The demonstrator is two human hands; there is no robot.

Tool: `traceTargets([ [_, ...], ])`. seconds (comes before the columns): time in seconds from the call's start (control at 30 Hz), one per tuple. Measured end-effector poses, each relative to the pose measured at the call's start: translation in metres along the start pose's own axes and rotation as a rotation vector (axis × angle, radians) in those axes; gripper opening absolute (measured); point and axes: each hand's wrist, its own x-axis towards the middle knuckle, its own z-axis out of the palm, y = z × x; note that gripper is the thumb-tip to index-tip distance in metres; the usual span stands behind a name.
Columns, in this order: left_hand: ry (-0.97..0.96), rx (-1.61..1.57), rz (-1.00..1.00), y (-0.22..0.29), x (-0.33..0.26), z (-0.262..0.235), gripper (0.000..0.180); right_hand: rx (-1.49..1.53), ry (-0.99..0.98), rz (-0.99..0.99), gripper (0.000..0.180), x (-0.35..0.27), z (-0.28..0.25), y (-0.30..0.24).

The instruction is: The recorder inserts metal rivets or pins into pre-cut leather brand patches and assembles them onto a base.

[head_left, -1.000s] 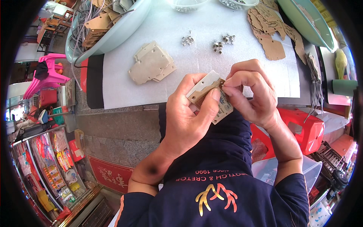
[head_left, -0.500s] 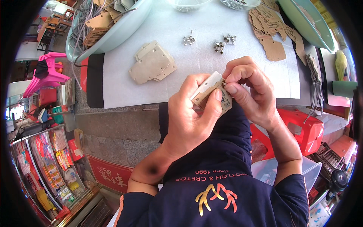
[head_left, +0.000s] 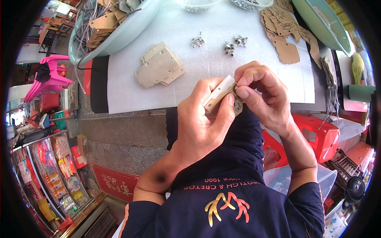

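My left hand (head_left: 204, 123) is closed around a folded tan cardboard piece (head_left: 218, 96) with small holes along its pale edge, its thumb pressing the printed face. At the piece's right edge, my right hand (head_left: 264, 97) pinches what looks like a small metal rivet, mostly hidden by thumb and forefinger. Both hands are over my lap, at the table's near edge. Beyond them, two little heaps of silver rivets (head_left: 197, 41) and darker-capped rivets (head_left: 230, 49) lie on the white sheet (head_left: 131, 93). A stack of pale cardboard pieces (head_left: 158, 65) sits to the left.
Brown printed cardboard pieces (head_left: 286, 51) are piled at the back right. A green basin (head_left: 123, 37) of cardboard and grey cords stands left, another basin (head_left: 337, 41) right. Clear bowls (head_left: 200, 6) of small metal parts line the far side. A red stool (head_left: 317, 137) is beside me.
The cardboard piece has tilted in my left hand, showing more of its pale edge and less of its printed face. My right fingertips stay at its edge, shifting only slightly.
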Motion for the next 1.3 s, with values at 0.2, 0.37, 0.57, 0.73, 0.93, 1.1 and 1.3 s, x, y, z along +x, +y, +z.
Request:
traceTargets([
  [0.2, -0.023, -0.012, -0.034, 0.002, 0.001, 0.001, 0.019, 0.085, 0.018, 0.062, 0.008, 0.000, 0.001, 0.000],
  [0.37, -0.032, -0.044, -0.064, 0.001, 0.000, 0.000, 0.019, 0.094, 0.020, 0.063, 0.009, 0.000, 0.001, 0.001],
  [0.57, 0.011, 0.039, 0.121, -0.007, 0.005, 0.001, 0.016, 0.215, 0.072, 0.232, 0.014, 0.000, 0.008, -0.008],
  [0.73, 0.023, 0.102, 0.150, -0.007, 0.005, -0.002, 0.017, -0.095, -0.036, -0.006, 0.016, 0.007, -0.003, -0.003],
  [0.93, 0.002, 0.059, 0.122, -0.002, 0.004, -0.003, 0.016, -0.226, -0.010, -0.164, 0.014, 0.009, -0.003, -0.006],
  [1.1, 0.011, 0.005, 0.086, -0.003, 0.001, -0.003, 0.016, -0.096, -0.043, -0.041, 0.009, 0.009, -0.002, -0.008],
  [1.3, -0.008, -0.028, 0.059, -0.002, 0.000, -0.005, 0.017, 0.041, -0.072, 0.064, 0.009, 0.008, -0.002, -0.008],
])
